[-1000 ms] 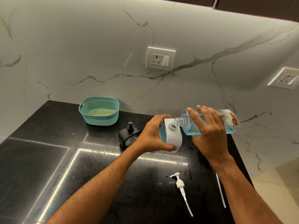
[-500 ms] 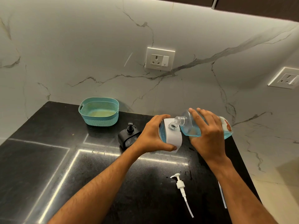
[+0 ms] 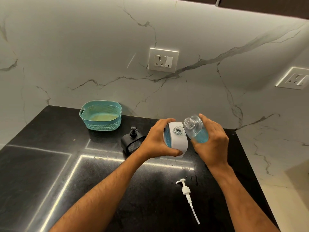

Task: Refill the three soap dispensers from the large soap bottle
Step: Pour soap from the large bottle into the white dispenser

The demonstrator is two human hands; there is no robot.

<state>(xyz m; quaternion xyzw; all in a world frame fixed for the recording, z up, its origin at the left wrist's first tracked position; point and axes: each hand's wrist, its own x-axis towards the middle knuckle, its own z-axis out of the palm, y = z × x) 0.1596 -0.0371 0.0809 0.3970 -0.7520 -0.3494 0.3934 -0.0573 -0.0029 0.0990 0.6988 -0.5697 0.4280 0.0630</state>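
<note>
Blue soap shows through the clear side of the white dispenser (image 3: 177,142), standing on the black counter (image 3: 50,164) near the back wall. Its neck is open, pump off. Looks about full, though the white front hides most of the level

Left hand (image 3: 157,141) is wrapped round the dispenser body, fingers over the far top edge, thumb on the near lower corner. My read: a steadying hold so the thing can't tip or skid while the bottle works over it

Right hand (image 3: 212,143) grips the soap bottle (image 3: 195,129) round its body. Bottle is tipped nearly upright, open mouth up and just beside the dispenser neck, not over it. Remaining soap sits pooled at the low end under the palm, nothing at the mouth, so no flow. Judgement: pour on this unit is finished or paused

White pump (image 3: 187,192) with its dip tube lies flat on the counter, near side, well apart from the dispenser. Likely parked within reach for refitting; that looks like the next step

Black dispenser (image 3: 133,141) stands just left of the left hand, pump on. Can't tell whether it's been filled. Third dispenser not visible

Teal basket (image 3: 100,115) sits by the wall further left. Socket (image 3: 163,60) on the marble above

Risk: drips off the bottle mouth onto the counter, which looks wet near the right wrist
</note>
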